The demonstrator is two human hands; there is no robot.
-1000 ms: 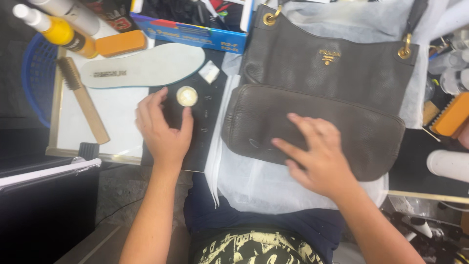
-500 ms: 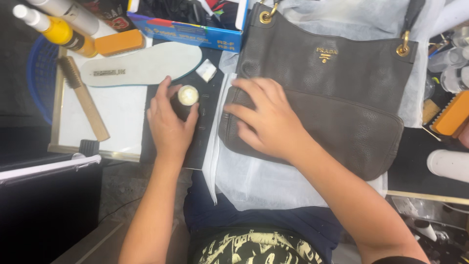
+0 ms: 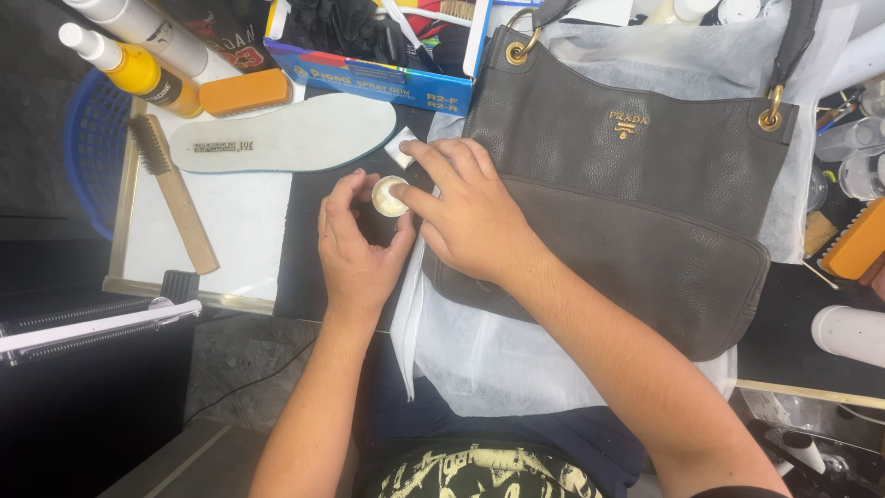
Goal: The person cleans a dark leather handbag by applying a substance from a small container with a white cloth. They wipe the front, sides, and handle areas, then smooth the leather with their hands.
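Gripping a small round jar, the left hand steadies it while right hand fingertips dip inside.

**Things lying around the work spot**

A white shoe insole lies flat at the top. Just above it sits an orange block. A wooden brush lies on a white board. A yellow bottle leans over a blue basket. A blue box holds black gloves. Far right is another orange brush and a white tube.
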